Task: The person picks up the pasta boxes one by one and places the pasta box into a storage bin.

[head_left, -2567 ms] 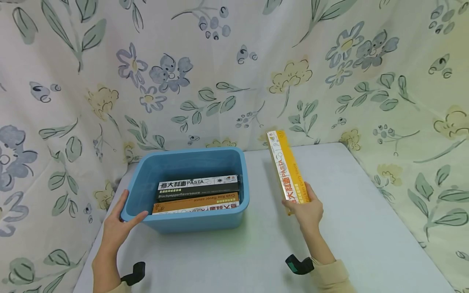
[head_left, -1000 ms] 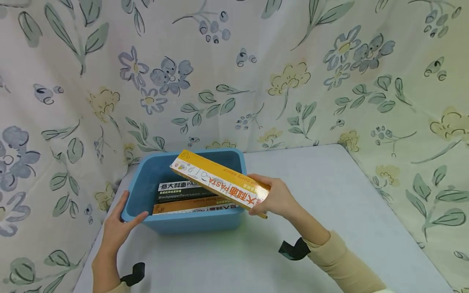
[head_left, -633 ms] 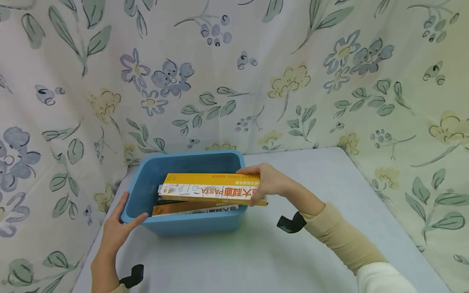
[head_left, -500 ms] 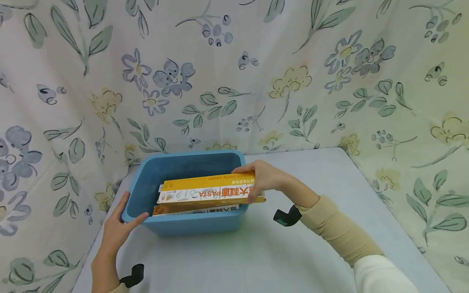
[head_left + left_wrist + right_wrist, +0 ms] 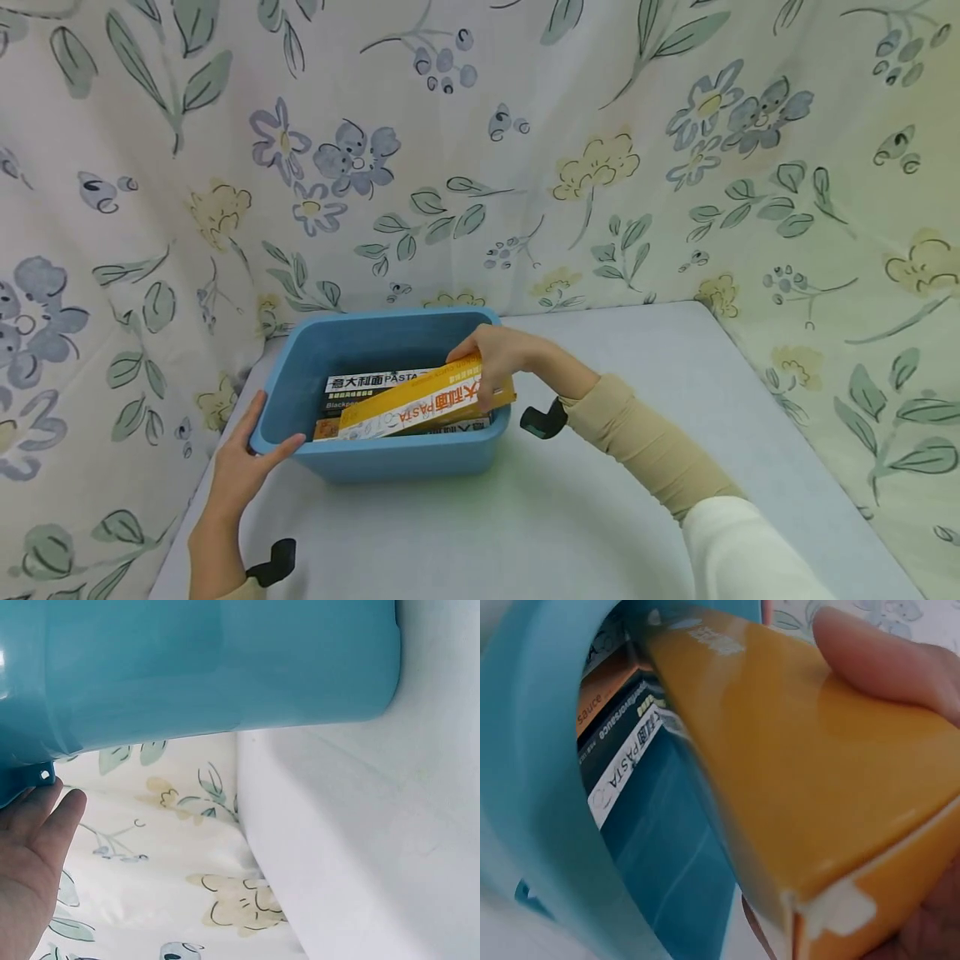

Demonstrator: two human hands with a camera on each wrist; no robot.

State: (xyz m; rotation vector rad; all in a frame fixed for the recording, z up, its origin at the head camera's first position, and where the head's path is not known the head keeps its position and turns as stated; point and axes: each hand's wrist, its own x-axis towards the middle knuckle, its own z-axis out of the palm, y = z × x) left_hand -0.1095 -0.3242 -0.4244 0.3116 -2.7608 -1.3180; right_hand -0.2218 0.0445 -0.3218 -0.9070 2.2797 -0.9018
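My right hand [image 5: 501, 357] grips the right end of a yellow pasta box [image 5: 420, 402], thumb on one side and fingers on the other. The box slants across the blue tub [image 5: 412, 462], its far end low on the left inside and its held end at the right rim. In the right wrist view the box's end flap [image 5: 840, 907] faces the camera. Below it, a black pasta box [image 5: 352, 393] and an orange-brown box [image 5: 326, 428] lie in the tub. With its thumb over the front left corner, my left hand [image 5: 234, 473] holds the tub's rim; its fingertips [image 5: 71, 806] reach under the lip.
The tub stands on a white table [image 5: 600, 500] near its back left. Flowered cloth [image 5: 585, 125] hangs behind and along both sides. Black wrist mounts [image 5: 273, 563] are strapped to both forearms.
My right hand has carried the yellow box from the right of the table leftward over the tub, turned it sideways and lowered its far end inside. My left hand stays at the rim.
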